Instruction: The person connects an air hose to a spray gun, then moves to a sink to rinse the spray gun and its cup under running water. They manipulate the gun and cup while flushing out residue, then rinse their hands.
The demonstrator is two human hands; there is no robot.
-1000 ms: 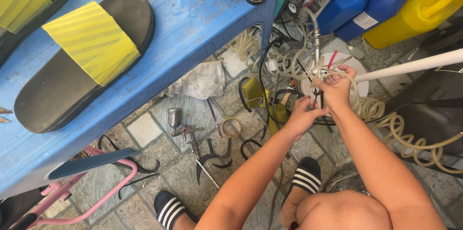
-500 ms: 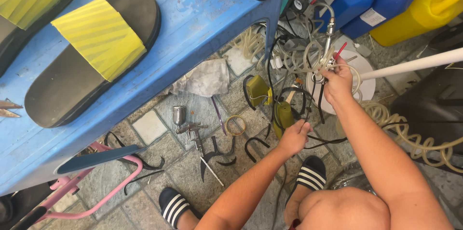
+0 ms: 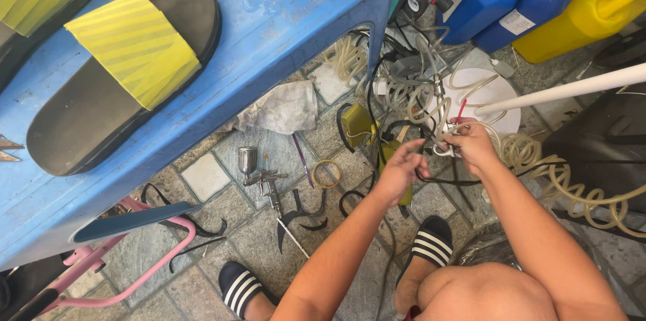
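Right of centre in the frame, the right hand (image 3: 474, 147) is curled narrowly around a small metal fitting (image 3: 445, 151) at the end of a pale coiled hose (image 3: 538, 159), gripping it among a tangle of black cables (image 3: 377, 92) above the stone floor. The left hand (image 3: 402, 169) sits just beside it, slightly lower and to the left, its fingers (image 3: 414, 148) pinched narrow toward the same fitting; whether they actually grip anything is hard to tell. To do this well, the right hand looks best kept as the steady anchor, holding the fitting firm and level, while the left does the fine work with the fingertips, since the part is small and half hidden by loops of hose. It seems wise to keep the black cables from snagging around the wrist, and to pull the fitting a little clear of the tangle so the join can be seen. A silver spray gun (image 3: 259, 176) lies on the floor left of centre, well apart from both hands, with a brass ring (image 3: 326, 173) near it. In the upper left, a blue table (image 3: 269, 31) carries a black sandal with a yellow strap (image 3: 128, 65).
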